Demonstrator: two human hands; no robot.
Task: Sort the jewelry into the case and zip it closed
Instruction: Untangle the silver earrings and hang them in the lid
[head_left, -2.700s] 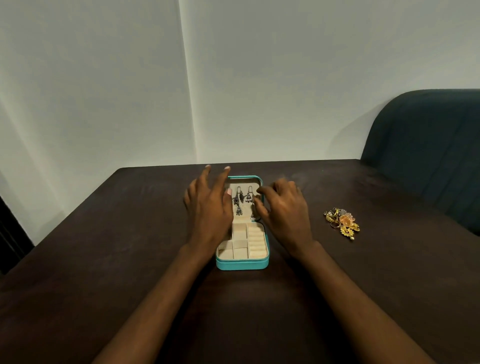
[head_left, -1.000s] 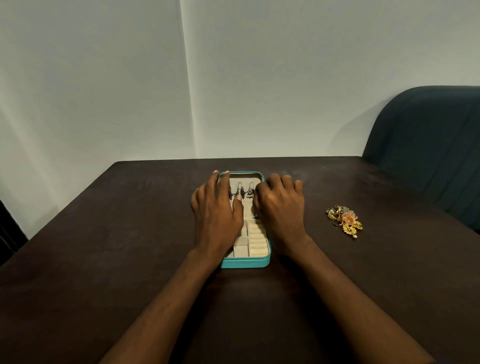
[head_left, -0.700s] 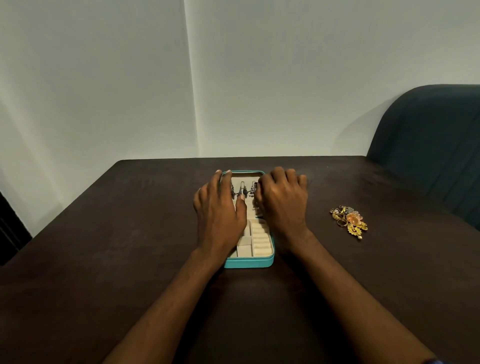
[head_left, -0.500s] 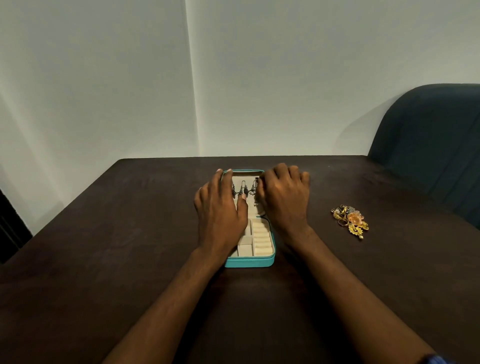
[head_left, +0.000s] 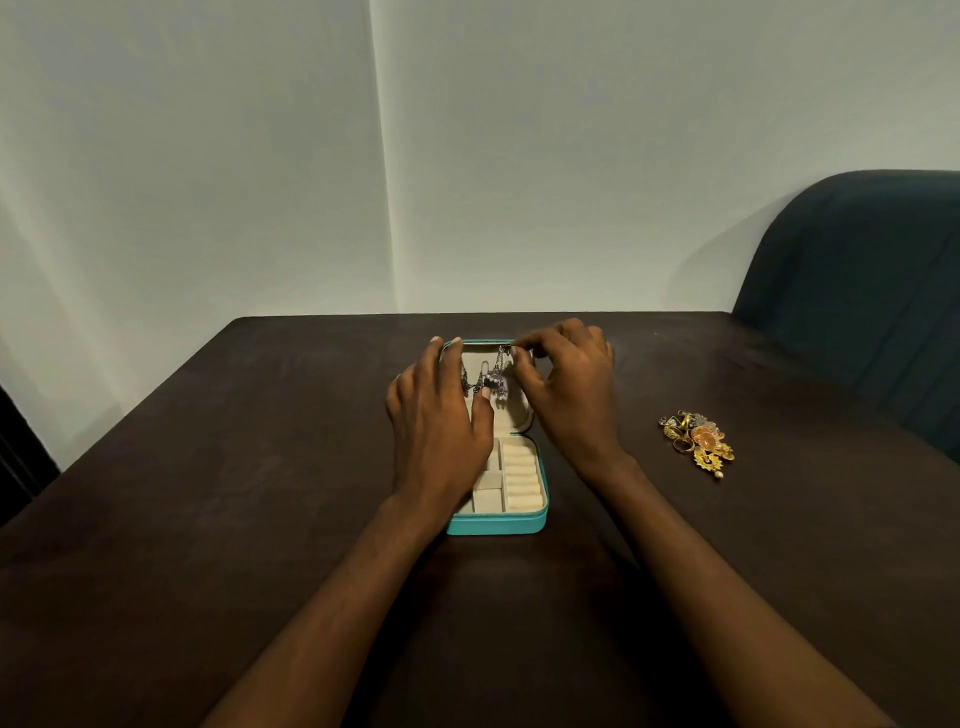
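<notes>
Brown table (head_left: 260, 493) against pale wall (head_left: 208, 156)

A home, by the look of it: a dark brown table (head_left: 208, 493) pushed against plain pale walls (head_left: 571, 156), with a dark teal upholstered chair (head_left: 857, 291) beside it.

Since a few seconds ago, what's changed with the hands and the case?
The right hand has moved up to the far edge of the lid and now pinches the top of a silver chain there. The left hand stays flat on the case, fingers at the lid's left edge, thumb on the pendants. The case stays open, and the gold pile lies untouched on the table.
</notes>
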